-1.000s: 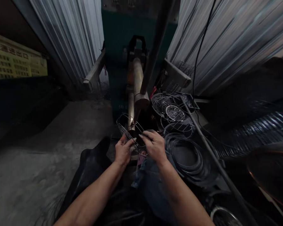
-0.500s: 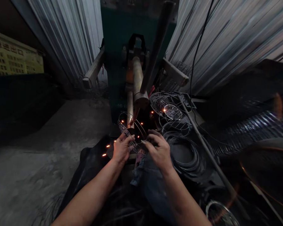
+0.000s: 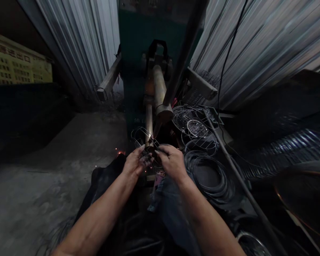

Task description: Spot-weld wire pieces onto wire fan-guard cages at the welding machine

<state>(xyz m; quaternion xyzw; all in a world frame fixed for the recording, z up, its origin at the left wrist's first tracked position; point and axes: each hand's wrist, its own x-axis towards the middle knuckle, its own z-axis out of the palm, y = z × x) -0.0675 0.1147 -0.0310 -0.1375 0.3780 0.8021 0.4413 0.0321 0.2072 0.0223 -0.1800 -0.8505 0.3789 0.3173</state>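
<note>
A round-ended wire frame (image 3: pixel 137 135) sits between the electrodes of a spot welder (image 3: pixel 162 90), its far end beyond the lower arm (image 3: pixel 149 122). My left hand (image 3: pixel 134 161) grips the frame's left side, fingers curled round the wires. On the other side my right hand (image 3: pixel 172 161) is closed, thumb and fingers pinched at the frame's right edge beside the electrode tip. What exactly lies in that pinch is too small and dark to make out. Small sparks (image 3: pixel 120 153) glow to the left of my left hand.
Several finished-looking wire pieces (image 3: pixel 196 128) and coiled wire rings (image 3: pixel 209 174) lie at the right. A long bar (image 3: pixel 237 177) runs beside them. A yellow crate (image 3: pixel 18 65) stands at the far left. A slanted pole (image 3: pixel 182 53) rises from the welder.
My right hand has moved left, closer to the electrode and the frame. The wire frame has shifted under the electrode tip. The bright scattered sparks have mostly faded.
</note>
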